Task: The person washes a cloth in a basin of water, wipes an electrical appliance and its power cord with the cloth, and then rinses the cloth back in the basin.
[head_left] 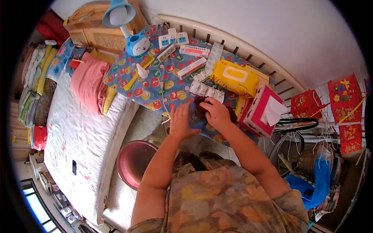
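My left hand [180,121] lies with its fingers apart against the left side of a small blue container [197,118] at the table's front edge. With bent fingers, my right hand [217,112] grips a dark red, fuzzy item [200,105] over the container's right side. Part of that item shows on the far side of the hand. Just beyond my hands are silver blister packs [206,91] and a yellow pack of wipes [236,77]. A pink and white tissue box [264,110] stands to the right.
A patterned cloth covers the table [149,91], which holds a blue lamp [138,44], power sockets [173,38], a yellow comb [136,75] and small boxes [192,68]. A pink basin [136,163] is below left, beside the bed [74,136]. Red paper lanterns [344,97] hang right.
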A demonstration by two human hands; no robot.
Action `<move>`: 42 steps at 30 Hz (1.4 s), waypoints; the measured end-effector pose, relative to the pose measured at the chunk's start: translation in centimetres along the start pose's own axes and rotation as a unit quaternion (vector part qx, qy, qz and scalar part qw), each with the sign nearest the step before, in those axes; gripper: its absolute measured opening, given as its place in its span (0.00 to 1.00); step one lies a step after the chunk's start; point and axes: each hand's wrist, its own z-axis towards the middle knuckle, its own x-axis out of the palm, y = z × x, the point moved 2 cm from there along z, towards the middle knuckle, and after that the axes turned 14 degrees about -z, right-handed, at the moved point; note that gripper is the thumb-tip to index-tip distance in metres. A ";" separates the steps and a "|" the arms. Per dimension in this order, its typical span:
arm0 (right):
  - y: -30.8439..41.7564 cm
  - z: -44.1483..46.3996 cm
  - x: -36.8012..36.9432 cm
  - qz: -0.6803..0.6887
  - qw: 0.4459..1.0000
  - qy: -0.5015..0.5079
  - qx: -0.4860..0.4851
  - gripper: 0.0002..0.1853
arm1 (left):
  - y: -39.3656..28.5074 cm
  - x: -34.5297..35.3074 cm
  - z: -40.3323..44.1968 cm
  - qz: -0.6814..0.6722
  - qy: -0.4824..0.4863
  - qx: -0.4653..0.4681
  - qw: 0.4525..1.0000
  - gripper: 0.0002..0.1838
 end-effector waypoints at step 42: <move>-0.5 0.7 -2.3 -0.096 0.961 0.258 0.023 0.15 | -0.5 -0.6 -0.3 0.004 -0.002 -0.040 0.999 0.58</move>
